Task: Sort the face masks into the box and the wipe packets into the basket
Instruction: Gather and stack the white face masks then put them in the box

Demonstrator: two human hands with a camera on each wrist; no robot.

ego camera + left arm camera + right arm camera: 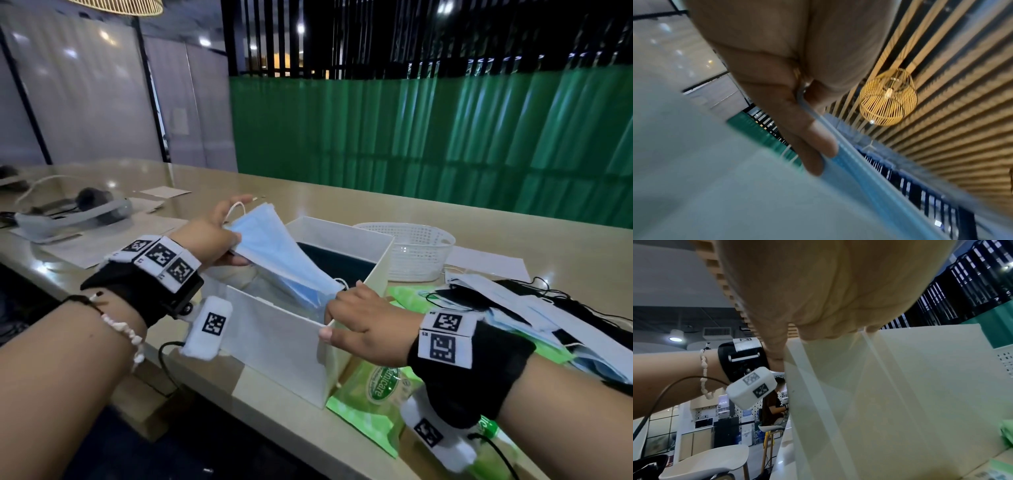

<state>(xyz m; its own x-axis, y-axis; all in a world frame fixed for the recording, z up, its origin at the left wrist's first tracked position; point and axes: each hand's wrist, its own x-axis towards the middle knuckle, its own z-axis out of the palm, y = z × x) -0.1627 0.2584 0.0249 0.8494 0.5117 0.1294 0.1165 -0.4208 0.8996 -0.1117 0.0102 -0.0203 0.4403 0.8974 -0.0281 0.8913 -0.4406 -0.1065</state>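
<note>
Head view shows both hands over an open white box (281, 339) on the beige surface (445, 219). Left hand (209, 236) grips one end of a stack of blue face masks (274, 255), thumb and fingers closed on it, a white ear loop curling over the knuckles; left wrist view confirms fingers (807, 142) clamped along the blue edge. Right hand (363, 325) grasps the opposite, lower end of the same stack, just at the box's near right corner, with its thumb tip against the box rim. The stack slopes down from the left hand to the right hand, above the box opening. Right wrist view shows the box wall (900, 402) directly below the right palm. Beyond the right hand stands a white perforated basket (411, 253), touching the box's far side. Green wipe packets (373, 387) lie beneath and beside the right wrist, and a loose pile of masks (534, 315) lies to its outer side.
</note>
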